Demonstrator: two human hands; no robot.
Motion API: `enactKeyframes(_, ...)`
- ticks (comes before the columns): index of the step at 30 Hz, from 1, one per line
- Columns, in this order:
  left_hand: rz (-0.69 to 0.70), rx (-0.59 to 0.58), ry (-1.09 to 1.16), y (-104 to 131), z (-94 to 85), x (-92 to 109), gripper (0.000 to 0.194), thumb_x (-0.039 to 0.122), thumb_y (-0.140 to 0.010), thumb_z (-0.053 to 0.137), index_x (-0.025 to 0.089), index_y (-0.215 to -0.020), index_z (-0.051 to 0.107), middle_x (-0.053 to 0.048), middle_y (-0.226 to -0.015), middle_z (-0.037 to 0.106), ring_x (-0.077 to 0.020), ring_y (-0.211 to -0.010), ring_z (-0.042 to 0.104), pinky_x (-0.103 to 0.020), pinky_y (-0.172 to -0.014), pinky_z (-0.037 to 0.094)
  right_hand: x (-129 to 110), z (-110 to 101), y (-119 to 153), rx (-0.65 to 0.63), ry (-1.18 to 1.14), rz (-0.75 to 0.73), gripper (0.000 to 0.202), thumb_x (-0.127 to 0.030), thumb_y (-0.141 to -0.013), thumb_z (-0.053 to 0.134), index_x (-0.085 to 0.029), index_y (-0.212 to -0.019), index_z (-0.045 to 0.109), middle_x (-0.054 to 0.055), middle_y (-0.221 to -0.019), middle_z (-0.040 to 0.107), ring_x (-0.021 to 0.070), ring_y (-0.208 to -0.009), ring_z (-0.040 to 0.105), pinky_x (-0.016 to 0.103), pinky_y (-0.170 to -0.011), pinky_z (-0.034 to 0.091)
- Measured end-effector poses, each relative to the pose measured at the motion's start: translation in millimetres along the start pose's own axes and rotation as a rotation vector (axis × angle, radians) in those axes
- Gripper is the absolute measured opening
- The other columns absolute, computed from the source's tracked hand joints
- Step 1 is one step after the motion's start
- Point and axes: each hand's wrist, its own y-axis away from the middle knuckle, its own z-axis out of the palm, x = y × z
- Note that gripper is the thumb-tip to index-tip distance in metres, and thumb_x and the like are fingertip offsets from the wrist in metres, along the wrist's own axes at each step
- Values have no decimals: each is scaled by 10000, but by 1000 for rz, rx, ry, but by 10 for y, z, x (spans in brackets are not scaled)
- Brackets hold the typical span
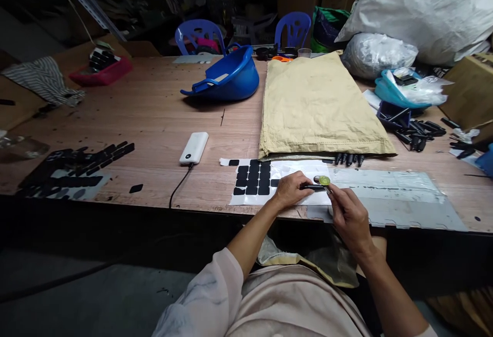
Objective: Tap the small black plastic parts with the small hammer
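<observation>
My left hand (289, 190) is closed around a slim black cylindrical piece (314, 187) over the white sheet, its free end pointing right. In my right hand (351, 218) is a thin-handled tool with a round yellow-green head (324, 180), fingers pinched on the handle. The head is right beside the black piece; I cannot tell whether they touch. Under and left of my hands lies the white sheet (287, 167), bearing rows of black rounded pads (252, 176). Several black pieces (349, 159) stick out below the edge of the tan sack just above.
A tan sack (321, 103) lies flat ahead. Beyond it sits a tipped blue basin (231, 77). A white power bank (194, 148) with a cable is left. Black strips (103, 157) lie far left; loose black pieces (418, 134) at right. A grey plate (416, 211) edges the table.
</observation>
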Motion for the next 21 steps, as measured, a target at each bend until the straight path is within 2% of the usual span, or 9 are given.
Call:
enactKeyframes(5, 10, 17, 12, -8, 29, -24, 180, 319, -895, 807, 261, -1063, 838, -10, -987, 716, -173, -917, 689, -266, -813, 512, 37, 59, 56, -91, 35, 0, 392, -218, -1046, 508, -296, -1371, 713, 40, -964, 723, 174, -854, 707, 285, -769, 568)
enactKeyframes(12, 7, 27, 6, -9, 33, -29, 191, 288, -867, 817, 264, -1056, 842, -10, -989, 709, -178, -911, 680, -274, -823, 521, 54, -55, 29, 28, 11, 20, 381, -223, -1044, 529, -290, -1375, 706, 59, -1030, 739, 186, -927, 713, 311, -859, 575)
enactKeyframes(17, 12, 39, 8, -7, 31, -27, 193, 270, -855, 818, 255, -1046, 848, -12, -975, 719, -178, -904, 689, -274, -813, 524, 86, -41, 85, -46, 69, 62, 351, -261, -1063, 508, -282, -1328, 737, 49, -964, 735, 177, -856, 712, 293, -767, 565)
enactKeyframes(21, 20, 41, 12, -9, 36, -52, 198, 297, -861, 815, 256, -1053, 844, -14, -991, 728, -180, -896, 692, -274, -799, 527, 183, -143, -9, 58, 67, 48, 346, -276, -1049, 544, -276, -1339, 734, 57, -1017, 752, 185, -911, 718, 309, -830, 575)
